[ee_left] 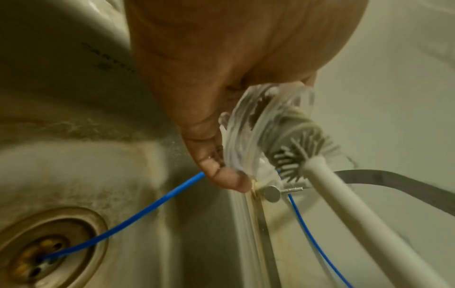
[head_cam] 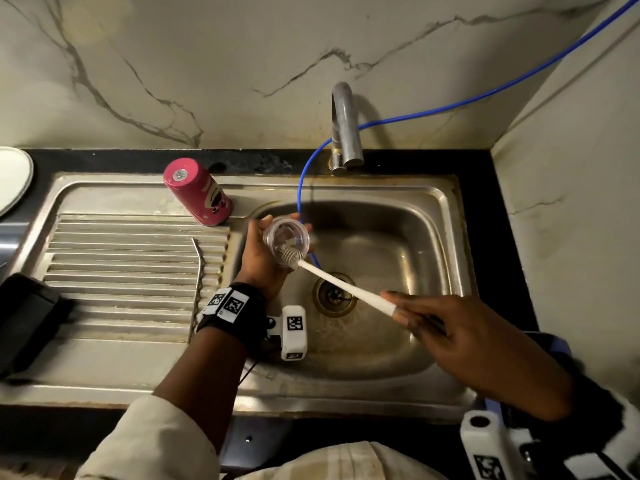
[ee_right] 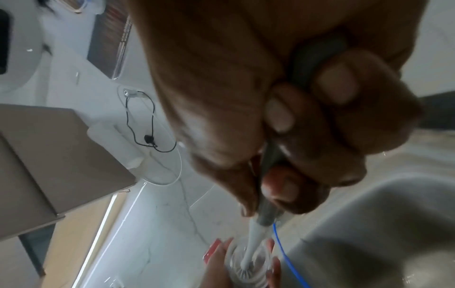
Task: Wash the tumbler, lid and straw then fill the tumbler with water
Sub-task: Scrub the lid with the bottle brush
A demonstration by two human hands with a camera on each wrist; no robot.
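Left hand [head_cam: 258,252] grips the clear lid [head_cam: 286,241] above the sink [head_cam: 446,216] basin; right hand [head_cam: 460,336] holds the brush [head_cam: 332,278], bristles inside it. Pink tumbler [head_cam: 197,192] and metal straw [head_cam: 199,268] sit left of the basin.

The left hand [head_cam: 261,258] is raised palm up, its fingers [ee_left: 221,175] and thumb curled round the clear lid [head_cam: 286,240] and cupping it from below. The left forearm rises from a pale sleeve [head_cam: 156,441], a black band at the wrist. The right hand [head_cam: 446,323] reaches in from the right, fingers [ee_right: 327,109] wrapped round the handle of a bottle brush [head_cam: 332,277].
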